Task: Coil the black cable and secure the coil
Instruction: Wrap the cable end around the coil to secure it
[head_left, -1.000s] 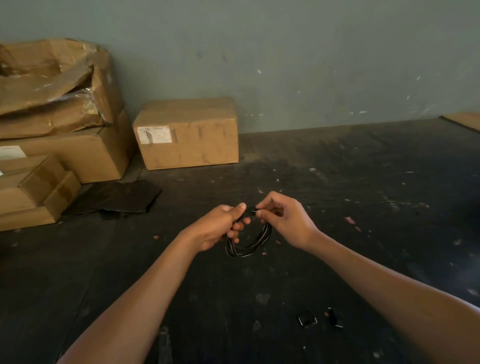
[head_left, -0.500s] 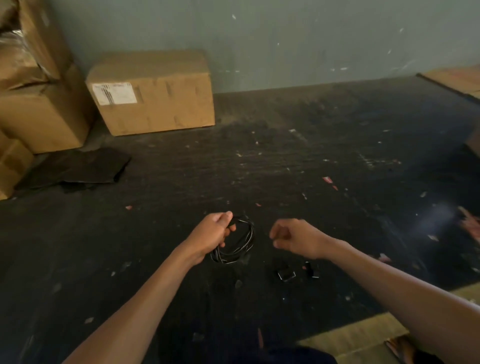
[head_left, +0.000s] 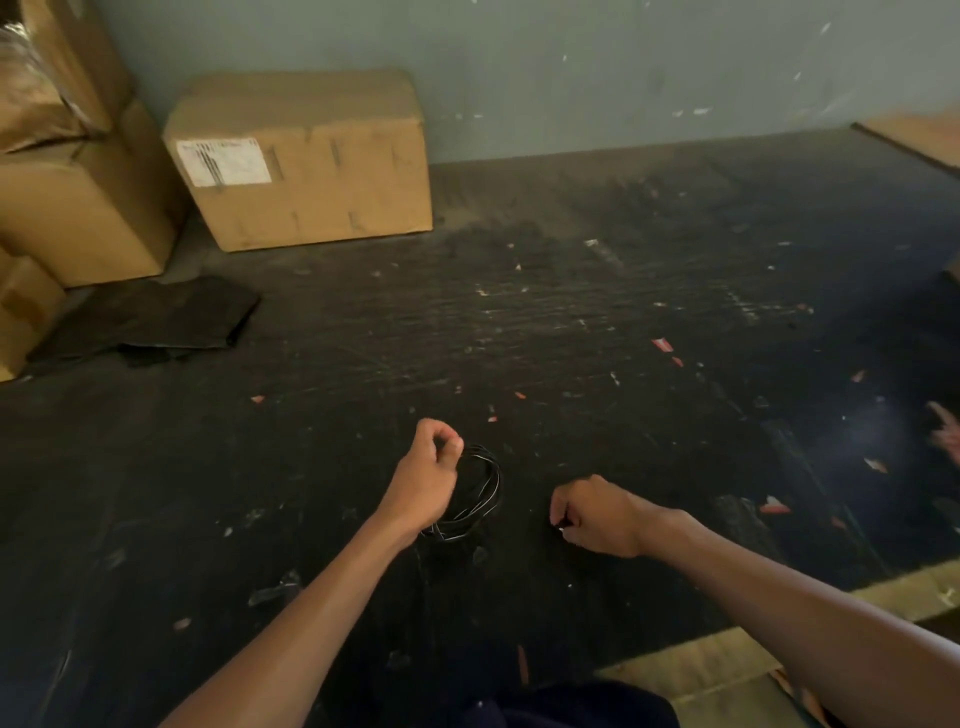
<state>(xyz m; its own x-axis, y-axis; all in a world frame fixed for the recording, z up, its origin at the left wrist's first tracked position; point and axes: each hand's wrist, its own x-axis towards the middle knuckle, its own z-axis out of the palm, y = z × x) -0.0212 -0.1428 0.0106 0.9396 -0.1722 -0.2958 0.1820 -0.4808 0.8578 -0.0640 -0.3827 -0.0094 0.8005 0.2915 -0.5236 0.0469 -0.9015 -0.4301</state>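
Observation:
The black cable (head_left: 485, 493) is wound into a small coil of several loops with pale glints along it. My left hand (head_left: 428, 480) pinches the coil at its upper left and holds it just above the dark floor (head_left: 571, 322). My right hand (head_left: 597, 514) is low on the floor to the right of the coil and apart from it. Its fingers are closed on a small black clip (head_left: 561, 527), of which only a shiny tip shows. A second small clip seen earlier lies hidden under that hand.
A labelled cardboard box (head_left: 306, 161) stands against the grey wall, with more stacked boxes (head_left: 78, 208) at the left edge. A flat black sheet (head_left: 150, 322) lies before them. A cardboard sheet (head_left: 727, 670) lies at the lower right. Small scraps litter the floor.
My right hand let go of the coil and dropped right and down to the small clips on the floor. My left hand kept the coil. The camera tilted down and right.

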